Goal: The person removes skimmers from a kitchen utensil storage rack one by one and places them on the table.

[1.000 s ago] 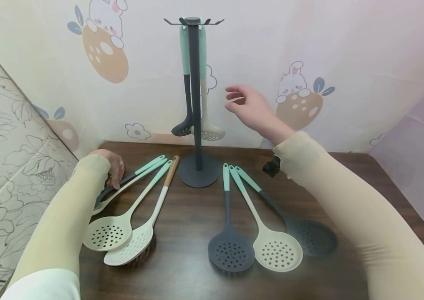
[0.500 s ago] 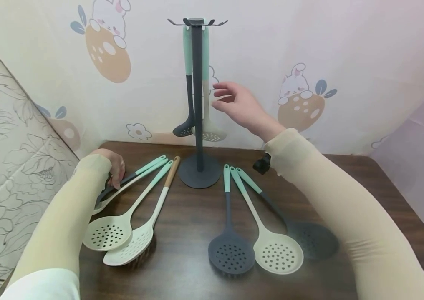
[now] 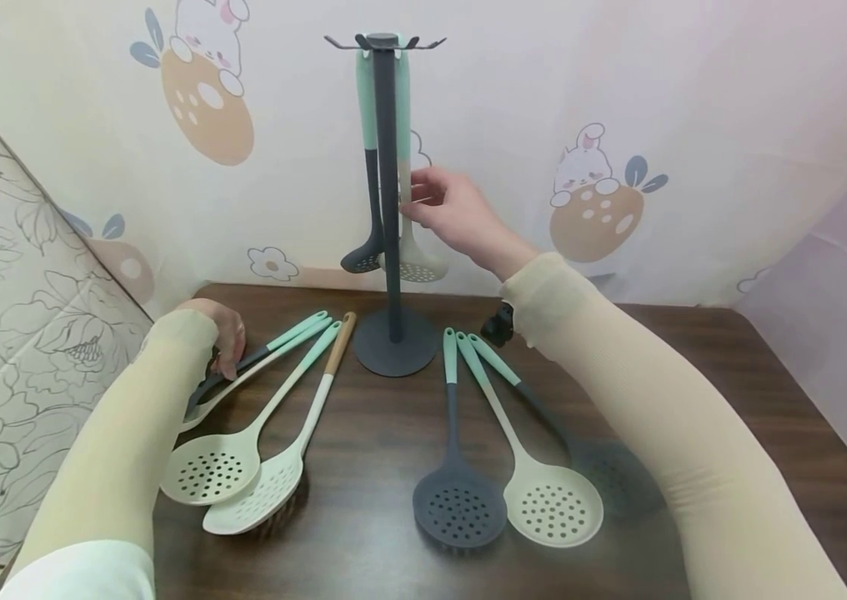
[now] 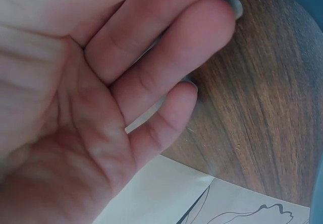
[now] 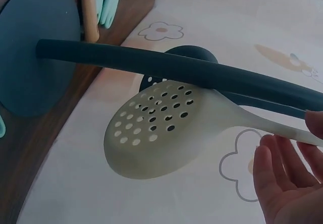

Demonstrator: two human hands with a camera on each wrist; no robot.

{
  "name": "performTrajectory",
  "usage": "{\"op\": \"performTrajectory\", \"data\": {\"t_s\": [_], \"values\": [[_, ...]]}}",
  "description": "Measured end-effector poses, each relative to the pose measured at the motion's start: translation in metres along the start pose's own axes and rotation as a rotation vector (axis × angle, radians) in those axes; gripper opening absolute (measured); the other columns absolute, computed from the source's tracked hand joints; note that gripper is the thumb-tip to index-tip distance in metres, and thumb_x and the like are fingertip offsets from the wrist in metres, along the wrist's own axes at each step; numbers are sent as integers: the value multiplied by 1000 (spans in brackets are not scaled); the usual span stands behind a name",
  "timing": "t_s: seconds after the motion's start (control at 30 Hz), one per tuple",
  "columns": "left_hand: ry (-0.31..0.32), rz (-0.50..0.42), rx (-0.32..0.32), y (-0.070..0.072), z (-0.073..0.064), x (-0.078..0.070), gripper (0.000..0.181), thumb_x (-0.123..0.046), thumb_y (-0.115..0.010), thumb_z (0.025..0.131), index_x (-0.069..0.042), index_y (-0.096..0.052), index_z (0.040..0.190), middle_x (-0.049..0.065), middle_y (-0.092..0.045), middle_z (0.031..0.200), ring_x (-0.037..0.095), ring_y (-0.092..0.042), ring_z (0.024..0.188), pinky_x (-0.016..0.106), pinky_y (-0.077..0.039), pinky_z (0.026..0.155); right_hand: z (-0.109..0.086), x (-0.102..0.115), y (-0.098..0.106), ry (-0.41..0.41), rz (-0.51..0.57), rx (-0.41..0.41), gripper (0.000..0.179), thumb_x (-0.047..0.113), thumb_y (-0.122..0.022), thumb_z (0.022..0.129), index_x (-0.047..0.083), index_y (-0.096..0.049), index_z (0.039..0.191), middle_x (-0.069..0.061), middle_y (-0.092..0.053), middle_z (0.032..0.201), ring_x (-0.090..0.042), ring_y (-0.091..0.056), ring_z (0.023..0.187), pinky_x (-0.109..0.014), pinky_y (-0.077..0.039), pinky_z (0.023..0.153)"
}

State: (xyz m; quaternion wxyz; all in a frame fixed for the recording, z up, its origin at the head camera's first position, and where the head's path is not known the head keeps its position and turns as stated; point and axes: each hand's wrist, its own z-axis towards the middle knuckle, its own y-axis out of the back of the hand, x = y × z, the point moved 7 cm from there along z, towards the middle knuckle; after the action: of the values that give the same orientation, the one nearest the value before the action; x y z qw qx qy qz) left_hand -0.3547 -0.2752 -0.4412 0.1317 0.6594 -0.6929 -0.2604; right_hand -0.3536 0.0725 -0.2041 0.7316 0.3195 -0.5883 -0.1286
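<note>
A cream slotted ladle (image 5: pixel 166 128) with a mint handle top hangs from the dark utensil stand (image 3: pixel 388 183). My right hand (image 3: pixel 461 208) pinches its shaft between thumb and fingers, below the mint part. Beside it, left of the post, hangs a dark slotted ladle (image 3: pixel 365 254). At the table's left, my left hand (image 3: pixel 223 333) rests by a dark mint-handled utensil (image 3: pixel 247 360) and a cream one (image 3: pixel 232 392); their far ends are partly hidden. In the left wrist view, its fingers (image 4: pixel 176 52) are loosely bent, with nothing visible in the palm.
Left of the stand lie a cream skimmer (image 3: pixel 213 468) and a white slotted turner (image 3: pixel 262 497) with a wooden handle end. At right are a dark skimmer (image 3: pixel 461 504), a cream skimmer (image 3: pixel 554 506) and another dark one (image 3: pixel 611 471), partly under the right sleeve. Curtain hangs behind.
My right hand has moved left from beside the stand to the cream slotted ladle's shaft and taken hold of it. My left hand has stayed in place.
</note>
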Motion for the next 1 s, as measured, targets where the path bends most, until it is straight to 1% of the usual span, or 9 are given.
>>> {"op": "performTrajectory", "data": {"t_s": [0.03,0.13,0.23,0.33,0.43,0.57,0.73,0.87,1.0], "values": [[10,0,-1,0,-6,-5,38,-35,-93,65,-13,-74,89,4,-74,84,24,-62,90,40,-49,77,0,0,0,4,11,1,42,21,-63,98,16,-55,139,-2,-61,130,-15,-58,117,-32,-48,95],[10,-2,-9,-1,-7,-5,34,-32,-92,67,-13,-74,88,3,-73,83,23,-62,89,39,-49,76,1,-2,-1,12,64,7,38,20,-63,99,12,-57,135,-4,-62,127,-15,-59,113,-31,-49,92],[5,0,-19,-2,-9,-6,32,-31,-91,69,-13,-73,88,2,-73,82,22,-62,88,39,-49,76,2,-3,-1,7,140,13,34,20,-64,98,9,-58,130,-5,-64,124,-16,-60,111,-31,-50,92],[16,-13,-28,-2,-9,-4,31,-30,-91,70,-13,-73,88,2,-73,82,22,-62,88,38,-49,75,3,-5,-1,-7,220,15,32,19,-65,98,8,-55,127,-6,-67,120,-18,-62,112,-32,-49,94],[22,-27,-32,-3,-10,-4,30,-30,-91,70,-13,-73,87,3,-73,82,22,-63,86,37,-50,74,3,-7,0,-4,266,18,34,17,-65,98,6,-52,128,-8,-70,116,-20,-64,111,-35,-49,95],[20,-31,-34,-3,-11,-5,31,-30,-91,69,-13,-73,87,4,-73,82,22,-64,86,36,-50,72,2,-8,1,22,284,21,38,17,-65,98,3,-52,131,-10,-69,116,-20,-65,107,-39,-49,96],[15,-38,-33,-2,-11,-7,30,-29,-91,70,-12,-73,87,4,-73,82,22,-63,86,36,-50,72,-3,-12,5,50,315,24,36,14,-65,98,1,-56,130,-15,-65,120,-23,-65,105,-44,-49,95],[19,-58,-29,-2,-10,-7,29,-27,-91,71,-12,-73,88,4,-73,83,22,-64,84,36,-52,71,-7,-13,6,61,337,36,37,13,-66,97,1,-57,130,-14,-65,119,-24,-65,105,-44,-51,94],[9,-29,-22,-1,-10,-8,29,-28,-91,71,-12,-73,88,3,-73,82,21,-63,86,36,-51,72,-9,-13,7,68,326,47,39,14,-69,95,2,-58,130,-17,-64,119,-23,-65,105,-43,-51,93]]}}
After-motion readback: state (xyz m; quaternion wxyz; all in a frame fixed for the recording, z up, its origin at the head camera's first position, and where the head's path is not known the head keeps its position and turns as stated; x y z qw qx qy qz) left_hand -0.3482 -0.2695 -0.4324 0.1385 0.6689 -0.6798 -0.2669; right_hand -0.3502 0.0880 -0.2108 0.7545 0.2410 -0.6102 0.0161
